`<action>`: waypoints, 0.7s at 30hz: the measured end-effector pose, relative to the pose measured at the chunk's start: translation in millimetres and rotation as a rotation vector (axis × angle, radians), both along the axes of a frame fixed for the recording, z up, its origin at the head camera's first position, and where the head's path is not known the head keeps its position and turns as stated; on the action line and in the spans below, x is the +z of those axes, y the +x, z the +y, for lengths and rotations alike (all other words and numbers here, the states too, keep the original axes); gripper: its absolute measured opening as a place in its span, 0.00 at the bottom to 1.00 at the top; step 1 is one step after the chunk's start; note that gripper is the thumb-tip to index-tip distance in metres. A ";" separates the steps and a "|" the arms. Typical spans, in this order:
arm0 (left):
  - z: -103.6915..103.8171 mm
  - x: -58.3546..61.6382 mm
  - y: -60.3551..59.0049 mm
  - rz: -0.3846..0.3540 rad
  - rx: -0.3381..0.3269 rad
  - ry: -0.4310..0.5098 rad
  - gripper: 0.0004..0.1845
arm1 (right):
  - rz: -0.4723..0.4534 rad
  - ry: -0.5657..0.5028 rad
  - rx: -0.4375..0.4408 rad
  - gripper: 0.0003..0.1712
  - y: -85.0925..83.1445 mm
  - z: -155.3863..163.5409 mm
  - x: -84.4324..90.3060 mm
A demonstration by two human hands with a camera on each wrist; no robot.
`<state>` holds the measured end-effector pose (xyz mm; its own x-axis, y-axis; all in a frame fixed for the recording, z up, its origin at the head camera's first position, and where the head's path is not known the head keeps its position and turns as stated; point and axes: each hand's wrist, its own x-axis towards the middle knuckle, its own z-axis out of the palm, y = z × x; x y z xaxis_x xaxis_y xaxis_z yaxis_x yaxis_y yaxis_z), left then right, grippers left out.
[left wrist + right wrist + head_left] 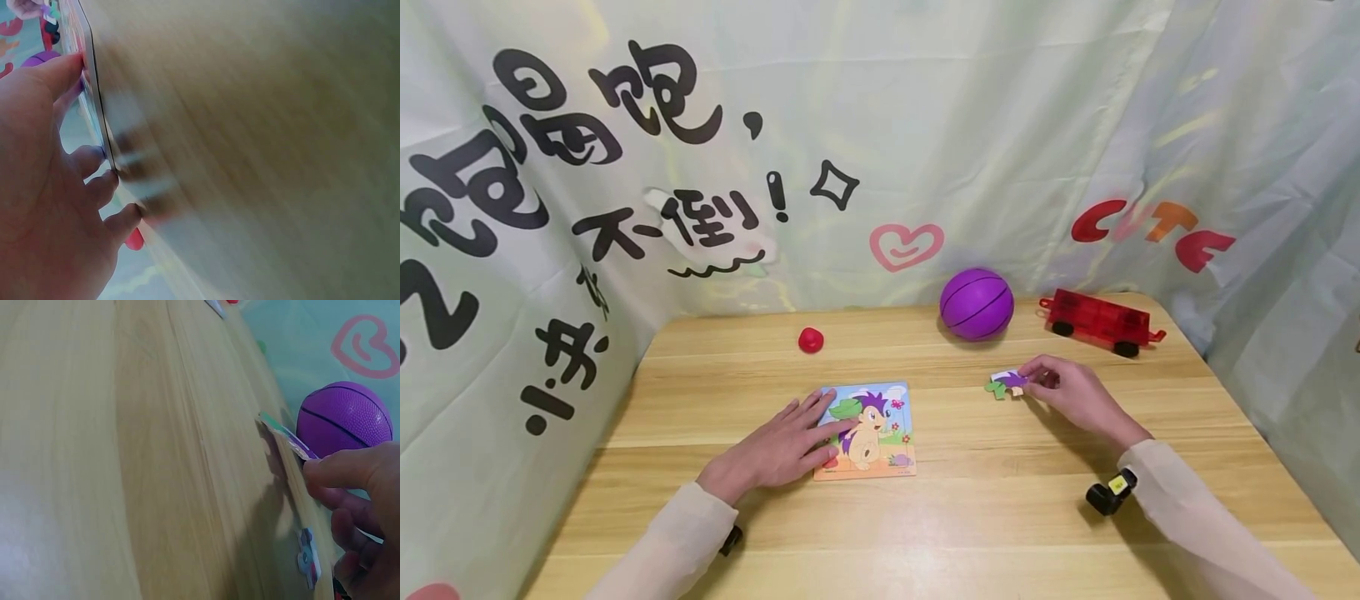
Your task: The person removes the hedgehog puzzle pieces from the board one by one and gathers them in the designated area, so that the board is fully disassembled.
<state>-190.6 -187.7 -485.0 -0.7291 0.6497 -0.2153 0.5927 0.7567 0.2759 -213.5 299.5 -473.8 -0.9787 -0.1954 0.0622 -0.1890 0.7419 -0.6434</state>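
A square hedgehog jigsaw puzzle [880, 442] lies flat on the wooden table. My left hand [778, 442] rests on its left side with the fingers spread, and in the left wrist view the fingertips are along the edge of the puzzle board [94, 81]. Off to the right, my right hand [1075, 400] pinches a green, purple and white puzzle piece [287, 439] between thumb and fingers, tilted just over the tabletop. Another puzzle piece [307, 557] lies on the table below the right hand; the hand hides it in the head view.
Behind the right hand sits a purple ball [977, 304]. A red toy wagon [1099, 319] with black wheels stands at the back right, and a small red object [811, 340] lies at the back left. A printed curtain [1000, 150] hangs around the table's back and sides.
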 end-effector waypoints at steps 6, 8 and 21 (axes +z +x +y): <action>0.1 1.3 -0.1 -0.001 -0.004 -0.006 0.30 | 0.070 0.079 -0.006 0.09 -3.1 4.2 -3.8; -0.5 1.1 -0.3 -0.001 -0.003 -0.006 0.30 | 0.081 0.090 -0.014 0.09 -3.8 4.2 -4.4; 0.9 3.6 0.8 -0.013 -0.002 -0.001 0.30 | 0.087 0.099 -0.051 0.08 -9.3 7.5 -11.4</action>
<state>-189.8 -186.8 -481.4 -0.7251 0.6509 -0.2248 0.5906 0.7557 0.2828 -222.7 307.0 -485.3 -0.9794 -0.1547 0.1297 -0.2009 0.8109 -0.5496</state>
